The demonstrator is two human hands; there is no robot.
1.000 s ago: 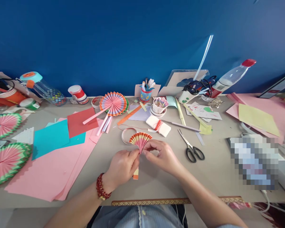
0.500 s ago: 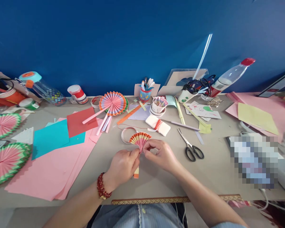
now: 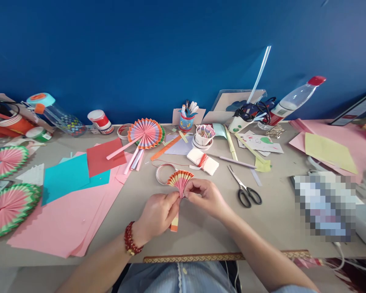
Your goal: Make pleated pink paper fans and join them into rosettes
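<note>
A small striped paper fan (image 3: 180, 179), folded in tiny pleats of orange, yellow and pink, sits right between the two hands, low over the middle of the grey tabletop (image 3: 201, 236). The left hand (image 3: 157, 213) and the right hand (image 3: 205, 197) are both closed on it. Their fingertips meet and pinch the fan at its narrow neck, one from each side, so both hands are just as near to it.

The fan's long line runs from the person toward the blue wall (image 3: 140, 61). Its wide, open end points away, to the wall. Its thin tail end (image 3: 174, 224) points back at the person and pokes out under the left hand.

A red bead bracelet (image 3: 128, 240) is on the left wrist. A thin silver ring (image 3: 161, 174) lies just behind the fan. Black-handled scissors (image 3: 245, 191) lie near the right hand, and big pink paper sheets (image 3: 64, 219) lie off to the left.
</note>
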